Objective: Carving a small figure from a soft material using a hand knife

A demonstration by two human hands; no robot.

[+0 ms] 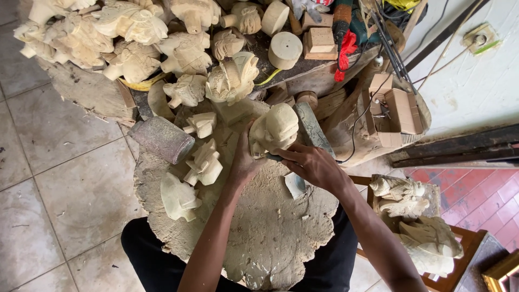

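Two hands on one pale wooden carving point(274, 128) at the 12 o'clock edge of the round slab worktop point(270, 232): left hand point(244, 159) clamped on its 8 o'clock side, right hand point(311, 165) closed near its base at 4 o'clock, grip on a tool hidden, cannot tell. Grey mallet point(162, 139) lies at 9 o'clock of the carving, three small carved blanks point(203, 165) between; pile of finished carvings point(135, 38) at 11 o'clock

A woodcarving workshop: pale carved figures point(130, 38) (unfinished) crowd the stump point(270, 238).

Left hand point(244, 162) fingers behind the pale carving point(274, 130), unseen
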